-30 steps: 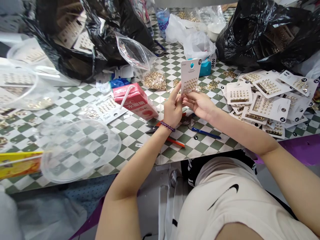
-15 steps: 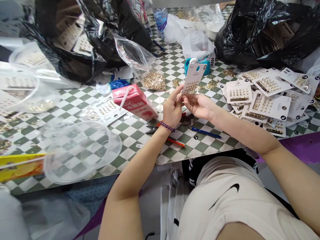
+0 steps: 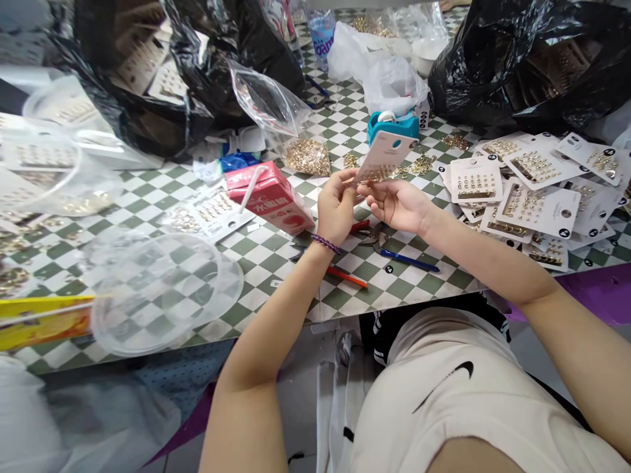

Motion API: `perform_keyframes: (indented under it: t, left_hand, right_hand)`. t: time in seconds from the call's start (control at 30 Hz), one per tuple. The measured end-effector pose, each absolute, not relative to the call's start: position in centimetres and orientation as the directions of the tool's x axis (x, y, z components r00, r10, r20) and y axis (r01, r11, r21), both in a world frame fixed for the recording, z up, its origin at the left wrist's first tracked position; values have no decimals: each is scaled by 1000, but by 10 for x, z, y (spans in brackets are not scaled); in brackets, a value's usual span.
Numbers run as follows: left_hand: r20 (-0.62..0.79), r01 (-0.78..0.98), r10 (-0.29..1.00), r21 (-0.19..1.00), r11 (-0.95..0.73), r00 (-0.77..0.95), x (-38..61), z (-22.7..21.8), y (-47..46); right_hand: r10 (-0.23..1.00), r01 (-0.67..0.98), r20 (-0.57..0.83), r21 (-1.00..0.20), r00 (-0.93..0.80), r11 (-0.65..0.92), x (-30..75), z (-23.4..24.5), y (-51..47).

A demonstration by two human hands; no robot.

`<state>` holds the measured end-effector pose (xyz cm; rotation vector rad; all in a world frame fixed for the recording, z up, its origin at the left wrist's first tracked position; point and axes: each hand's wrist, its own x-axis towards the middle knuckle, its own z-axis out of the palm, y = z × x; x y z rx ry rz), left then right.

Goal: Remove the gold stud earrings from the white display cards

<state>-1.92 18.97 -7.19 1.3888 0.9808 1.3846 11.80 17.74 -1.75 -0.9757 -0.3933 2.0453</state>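
Above the checkered tabletop I hold a white earring card [image 3: 387,155] with rows of small gold earrings along its lower half. My left hand [image 3: 337,205], with a beaded bracelet at the wrist, grips the card's lower left edge between thumb and fingers. My right hand [image 3: 397,205] is at the card's bottom edge, its thumb and forefinger pinched together there. Whether a small earring part is between those fingertips cannot be made out. Below my hands lie pliers with red handles [image 3: 348,277] and pliers with blue handles [image 3: 409,261].
Carded earrings [image 3: 537,207] are heaped at right. A pink drink carton [image 3: 271,197] and a clear bag of gold pieces [image 3: 308,156] stand left of my hands. Behind are a teal tape dispenser [image 3: 407,125] and black bags [image 3: 493,98]. A clear plastic tub [image 3: 167,289] lies at front left.
The card has tipped over, its top leaning further right and lower. Both hands stay together at its lower edge. The camera view has shifted slightly.
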Motion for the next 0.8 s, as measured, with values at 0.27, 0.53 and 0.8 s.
perform_keyframes:
  t: [0.27, 0.53, 0.8]
  left_hand:
    - [-200, -332, 980, 925, 186, -8, -17, -49, 185]
    - [-261, -415, 960, 866, 280, 103, -19, -35, 181]
    - [-169, -373, 969, 900, 226, 178, -20, -35, 180]
  right_hand:
    - [856, -293, -420, -813, -302, -503, 126, -10, 171]
    - [974, 74, 170, -984, 153, 160, 143, -24, 198]
    - [982, 3, 178, -984, 58, 178, 147, -27, 202]
